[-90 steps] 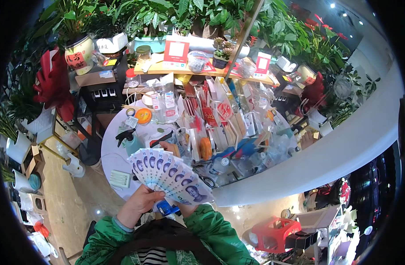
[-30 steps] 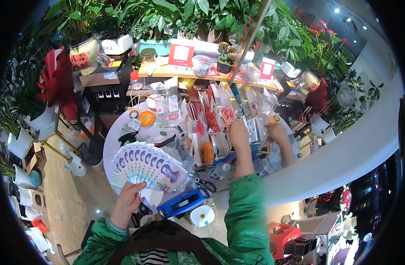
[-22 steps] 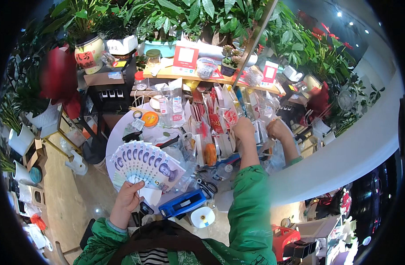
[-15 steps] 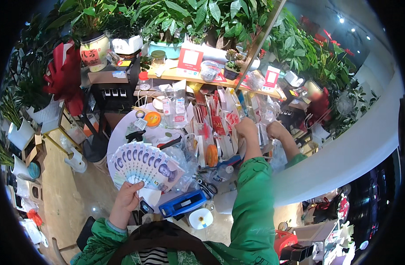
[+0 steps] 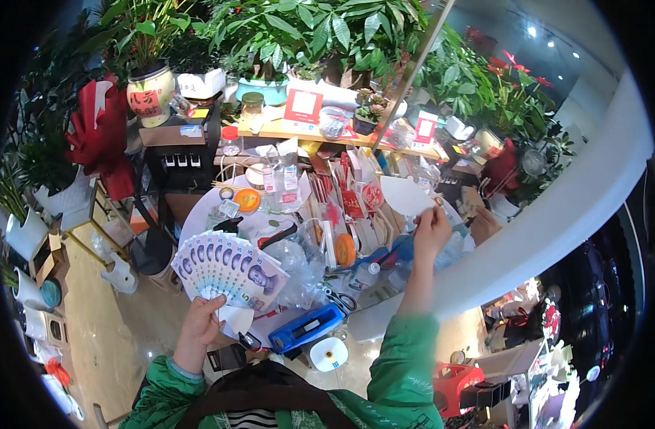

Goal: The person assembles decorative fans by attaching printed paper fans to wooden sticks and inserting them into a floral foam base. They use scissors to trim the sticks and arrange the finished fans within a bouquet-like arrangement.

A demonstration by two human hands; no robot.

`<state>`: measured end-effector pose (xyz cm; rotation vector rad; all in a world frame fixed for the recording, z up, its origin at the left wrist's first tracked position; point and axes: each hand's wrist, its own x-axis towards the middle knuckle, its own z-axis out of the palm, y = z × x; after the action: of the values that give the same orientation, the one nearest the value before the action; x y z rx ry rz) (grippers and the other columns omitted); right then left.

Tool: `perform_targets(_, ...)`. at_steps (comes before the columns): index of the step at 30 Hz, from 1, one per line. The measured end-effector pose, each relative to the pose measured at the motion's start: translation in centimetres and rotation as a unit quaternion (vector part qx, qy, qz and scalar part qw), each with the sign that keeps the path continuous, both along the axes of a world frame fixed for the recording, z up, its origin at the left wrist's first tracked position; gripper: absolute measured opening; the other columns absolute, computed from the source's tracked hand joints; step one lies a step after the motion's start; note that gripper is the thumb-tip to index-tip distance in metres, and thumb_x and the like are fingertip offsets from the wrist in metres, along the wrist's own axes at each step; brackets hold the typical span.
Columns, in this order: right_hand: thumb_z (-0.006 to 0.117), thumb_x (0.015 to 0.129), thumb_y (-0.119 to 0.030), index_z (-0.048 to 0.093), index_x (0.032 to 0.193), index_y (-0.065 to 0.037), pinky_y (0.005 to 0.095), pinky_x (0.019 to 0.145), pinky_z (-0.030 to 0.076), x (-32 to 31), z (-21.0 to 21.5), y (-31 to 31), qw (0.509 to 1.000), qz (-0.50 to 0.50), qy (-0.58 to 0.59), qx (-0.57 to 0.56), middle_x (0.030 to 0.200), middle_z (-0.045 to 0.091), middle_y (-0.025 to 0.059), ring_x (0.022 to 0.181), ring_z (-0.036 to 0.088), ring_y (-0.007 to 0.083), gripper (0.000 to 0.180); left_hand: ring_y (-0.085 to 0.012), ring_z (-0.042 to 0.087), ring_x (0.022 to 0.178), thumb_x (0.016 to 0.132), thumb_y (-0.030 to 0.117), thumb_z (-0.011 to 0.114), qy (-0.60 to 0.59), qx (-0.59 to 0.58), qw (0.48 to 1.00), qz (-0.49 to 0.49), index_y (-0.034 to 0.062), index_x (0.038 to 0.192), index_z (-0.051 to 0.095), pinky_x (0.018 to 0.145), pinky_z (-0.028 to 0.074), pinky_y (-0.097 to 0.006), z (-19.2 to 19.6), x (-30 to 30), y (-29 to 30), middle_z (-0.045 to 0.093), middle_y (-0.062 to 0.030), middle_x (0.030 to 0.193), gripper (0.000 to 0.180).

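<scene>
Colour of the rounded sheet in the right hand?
White: the rounded sheet in the right hand shows best in the head view.

Round white worktop [image 5: 199,211], thickly covered

Bears an orange disc [image 5: 248,199] near the far left edge, just beside clear plastic packets [image 5: 289,177]. Carries red and pale cards [image 5: 352,204] standing in rows across the middle, with an orange roll [image 5: 345,250] at their near end. Toward the near side, holds crumpled clear film [image 5: 297,266], a capped bottle [image 5: 364,277] and scissors [image 5: 341,299]. Behind, on a wooden shelf [image 5: 288,131]: lidded jar [image 5: 252,105], red-and-white sign [image 5: 303,107], clear plastic tub [image 5: 334,123] and potted succulent [image 5: 370,109].
</scene>
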<state>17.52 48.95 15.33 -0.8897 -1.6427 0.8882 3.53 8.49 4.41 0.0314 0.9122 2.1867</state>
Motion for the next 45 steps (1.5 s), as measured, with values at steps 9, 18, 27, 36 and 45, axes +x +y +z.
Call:
perform_targets(9,0.059,0.080,-0.007,0.057,0.101,0.008,0.0356,0.057,0.053,18.5,-2.3,-18.3,0.808,0.013,-0.324,0.491,0.082,0.063,0.0201,0.073,0.064,0.0305,0.026,-0.0212,0.063,0.089,0.083,0.002,0.057,-0.011,0.054,0.992,-0.116,-0.0015,0.106,0.056,0.079,0.051,-0.036,1.1,0.3,0.7,0.063,-0.0108,0.099,0.024)
perform_targets(18,0.059,0.082,-0.007,0.059,0.098,0.009,0.0311,0.059,0.054,35.3,-4.4,-28.2,0.796,-0.136,-0.380,0.451,0.081,0.062,0.0164,0.071,0.064,0.0263,0.022,-0.0187,0.062,0.084,0.085,0.004,0.053,0.057,0.033,0.970,-0.233,-0.0003,0.105,0.053,0.074,0.051,-0.032,2.3,8.9,6.0,0.062,-0.0073,0.090,0.020)
perform_targets(27,0.066,0.072,-0.003,0.060,0.104,-0.005,0.0333,0.051,0.047,55.1,-12.0,-41.3,0.863,-0.358,-0.327,0.144,0.074,0.062,0.0102,0.059,0.060,0.0227,0.032,-0.0239,0.055,0.106,0.088,0.009,0.053,0.067,0.102,0.881,-0.457,0.0001,0.121,0.047,0.091,0.045,-0.038,-1.1,33.4,13.1,0.057,-0.0111,0.115,0.034)
perform_targets(36,0.064,0.076,-0.001,0.061,0.098,-0.004,0.0330,0.062,0.049,70.6,-12.5,-49.0,0.794,-0.528,-0.294,-0.072,0.081,0.064,0.0136,0.071,0.063,0.0274,0.023,-0.0192,0.061,0.092,0.081,0.001,0.060,0.088,0.017,0.776,-0.624,0.0003,0.113,0.052,0.081,0.050,-0.032,-1.1,62.7,20.5,0.061,-0.0079,0.104,0.033)
perform_targets(45,0.063,0.077,-0.005,0.060,0.095,-0.003,0.0359,0.054,0.048,86.3,-12.8,-42.8,0.713,-0.613,-0.327,-0.089,0.073,0.062,0.0135,0.062,0.061,0.0292,0.018,-0.0188,0.059,0.096,0.079,0.000,0.063,0.082,0.010,0.705,-0.704,0.0034,0.113,0.054,0.085,0.048,-0.034,-2.1,82.5,29.3,0.061,-0.0077,0.107,0.035)
